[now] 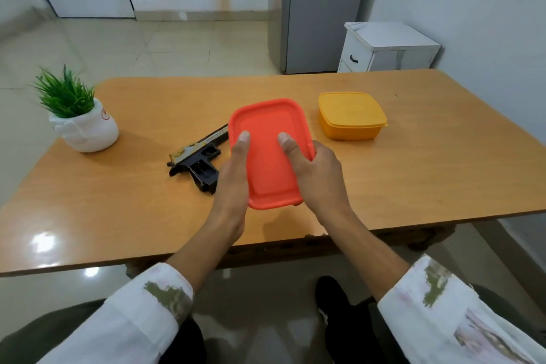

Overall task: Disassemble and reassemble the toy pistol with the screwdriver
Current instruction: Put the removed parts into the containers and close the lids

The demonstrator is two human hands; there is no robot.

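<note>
1. Wooden table (413, 180), orange-brown with a glossy top, fills the middle of the view and carries everything else.
2. Both hands grip a red-orange box (270, 154) with its lid on, raised above the table's near half. The left hand (233, 180) clasps its left side and the right hand (317, 177) its right side, each thumb pressed flat on the lid. The hands sit well apart, with the box between them.
3. Further back and to the right, a yellow box (351, 115) with a closed lid rests on the table, near the red-orange one but not touching it.
4. At the table's left edge stands a white pot (88, 130) holding a green plant (63, 93). A small round reddish mark shows on the pot; nothing in it can be read.
5. The toy pistol (198, 162), black with a gold-coloured upper, lies on its side just left of the held box, which hides its barrel end. A pale strip along the top bears print too small to read.
</note>
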